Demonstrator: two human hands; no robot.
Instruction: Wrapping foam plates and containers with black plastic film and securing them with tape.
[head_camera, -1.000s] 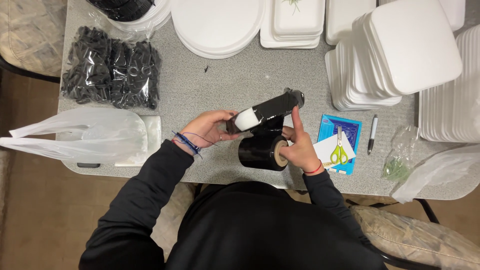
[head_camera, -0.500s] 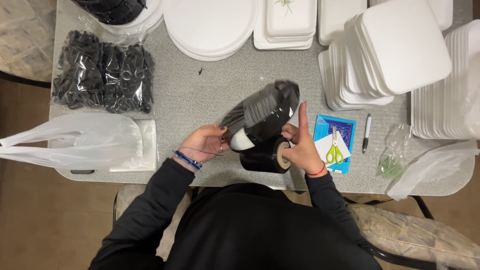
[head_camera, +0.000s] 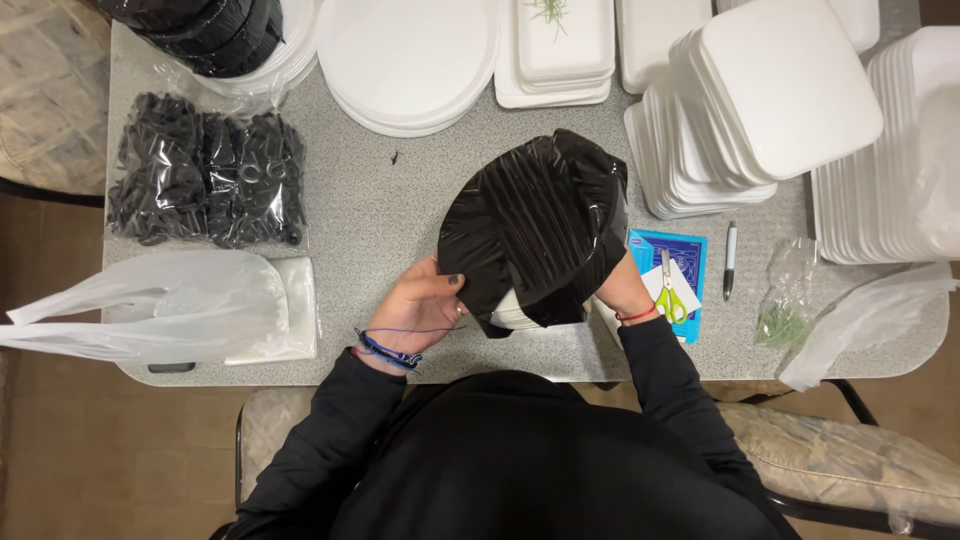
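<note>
My left hand, fingers curled, grips the lower left edge of a sheet of black plastic film that is spread out and raised above the near edge of the grey speckled desk. My right hand is mostly hidden behind the film's right side; only the wrist, with a red band, shows, and the film's edge lies against it, so it appears to hold that side, though the fingers cannot be seen. Beneath the film, a white object peeks out at its lower edge; what it is cannot be told. Just right of my right wrist lie green-handled scissors on a blue card, with a pen beside them and a small clear bag holding green sprigs further right. To the left, a white plastic bag sprawls over the desk's edge, and behind it sits a clear bag filled with small black items. At the far edge stand a stack of round white plates, a white foam tray holding a green sprig, a leaning stack of square white foam lids and another stack of white foam trays at the far right.
</note>
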